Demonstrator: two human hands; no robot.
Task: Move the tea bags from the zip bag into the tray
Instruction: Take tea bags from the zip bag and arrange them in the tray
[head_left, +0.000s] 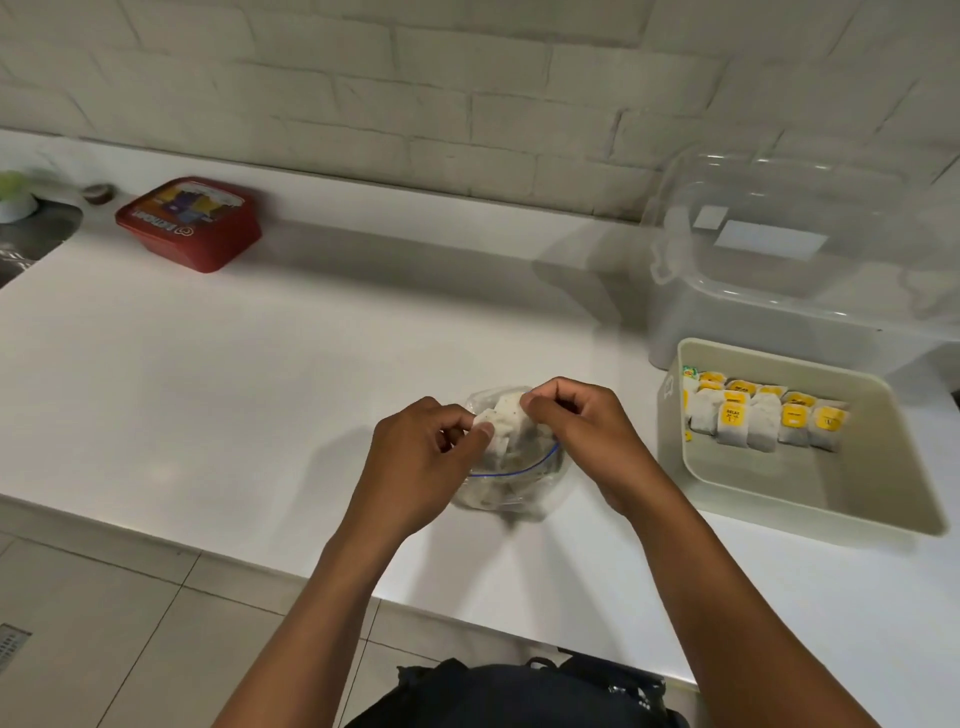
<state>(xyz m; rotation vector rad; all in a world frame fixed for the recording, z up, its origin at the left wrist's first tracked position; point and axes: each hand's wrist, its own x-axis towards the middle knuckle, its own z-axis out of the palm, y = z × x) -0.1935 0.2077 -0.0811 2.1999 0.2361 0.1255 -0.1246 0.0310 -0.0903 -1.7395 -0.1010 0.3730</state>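
Observation:
A clear zip bag (511, 480) with a blue seal line lies on the white counter in front of me, holding several tea bags. My left hand (421, 457) pinches a white tea bag (501, 418) at the bag's mouth. My right hand (576, 431) grips the same bunch of tea bags from the right, fingers curled over them. To the right stands a beige tray (789, 488) with several tea bags with yellow tags (763, 415) lined up along its far side.
A large clear lidded plastic container (800, 260) stands behind the tray at the back right. A red lidded box (192, 223) sits at the back left, near a sink's edge (31, 239). The counter's front edge runs just below my forearms.

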